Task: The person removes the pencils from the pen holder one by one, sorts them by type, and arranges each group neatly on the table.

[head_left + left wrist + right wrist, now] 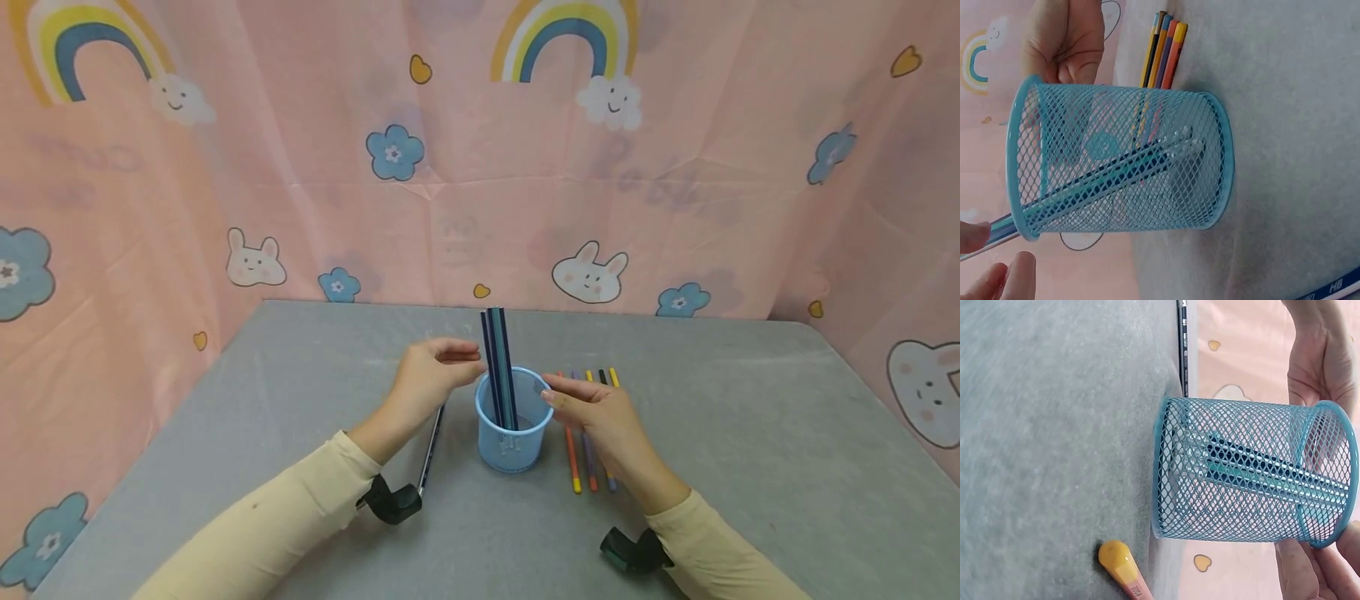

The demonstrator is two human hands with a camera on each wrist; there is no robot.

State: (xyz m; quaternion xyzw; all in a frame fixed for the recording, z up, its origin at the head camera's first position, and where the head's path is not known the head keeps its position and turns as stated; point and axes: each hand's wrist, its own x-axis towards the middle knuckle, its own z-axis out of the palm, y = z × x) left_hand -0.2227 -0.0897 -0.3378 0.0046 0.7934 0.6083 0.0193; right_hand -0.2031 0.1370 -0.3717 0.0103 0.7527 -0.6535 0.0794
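A light-blue mesh pencil cup stands upright on the table, with several dark-blue and teal pencils leaning inside it and rising above the rim. My right hand pinches the cup's right rim between thumb and fingers. Beside the pencils' upper part is my left hand, fingers relaxed and fingertips right at the pencils, thumb and fingers apart in the left wrist view. Through the mesh, the pencils' lower ends show near the cup's bottom.
One dark pencil marked HB lies on the grey table left of the cup. Several colored pencils with contrasting end caps lie side by side on the right, partly behind my right hand. A pink printed curtain hangs behind the table.
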